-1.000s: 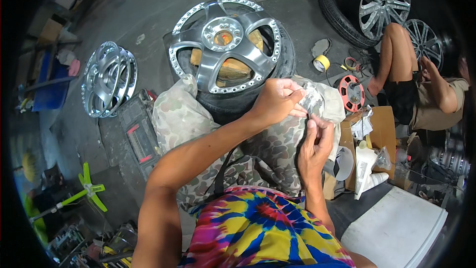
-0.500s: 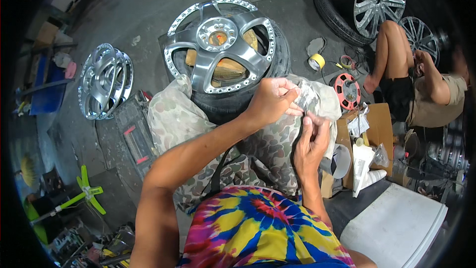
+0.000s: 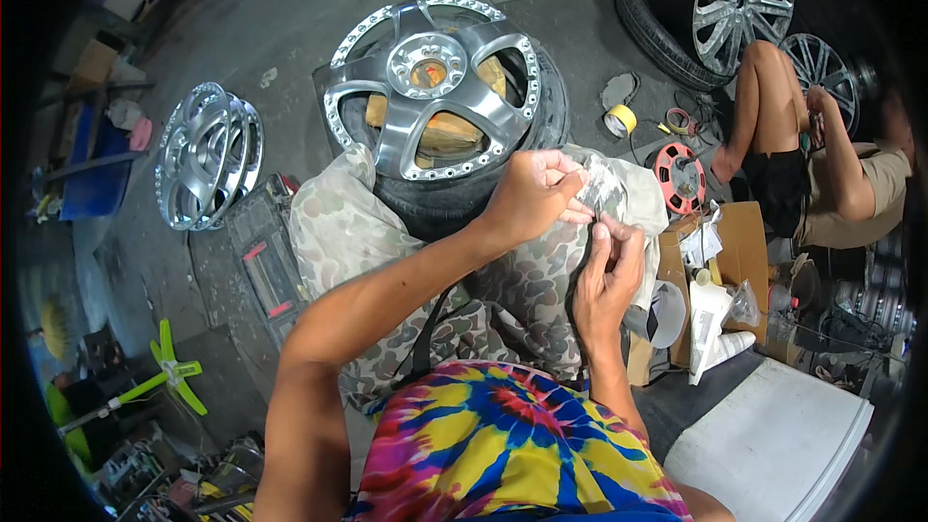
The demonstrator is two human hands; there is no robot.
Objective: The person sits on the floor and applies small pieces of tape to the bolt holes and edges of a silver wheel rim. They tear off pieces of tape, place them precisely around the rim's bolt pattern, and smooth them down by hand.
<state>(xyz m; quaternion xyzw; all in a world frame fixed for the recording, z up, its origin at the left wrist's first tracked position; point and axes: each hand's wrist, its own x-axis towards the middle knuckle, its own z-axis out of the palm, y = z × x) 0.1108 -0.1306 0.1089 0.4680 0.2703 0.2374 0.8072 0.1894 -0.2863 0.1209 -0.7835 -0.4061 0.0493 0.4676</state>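
Observation:
My left hand (image 3: 543,193) is closed in a pinch above my right knee. Close to it, my right hand (image 3: 610,261) is also pinched, thumb against fingers, with its tips almost meeting the left fingers. Whatever sits between the fingertips is too small to name. Just beyond my hands, a polished silver wheel rim face (image 3: 432,87) with wide spokes and a ring of holes lies on a black tire (image 3: 435,208) between my knees. Wooden blocks (image 3: 450,127) show through its openings. Camouflage trousers (image 3: 532,271) cover my legs under both hands.
Several silver rim faces (image 3: 208,157) stand at the left, near a dark toolbox (image 3: 266,261). To the right are yellow tape (image 3: 620,120), a red reel (image 3: 680,179), a cardboard box (image 3: 739,251) and a white panel (image 3: 773,430). A co-worker (image 3: 851,174) sits by more wheels (image 3: 742,5).
My hands keep nearly the same pinched pose, the fingertips close together. The whole view has shifted very slightly. The co-worker's hand and arm have moved a little.

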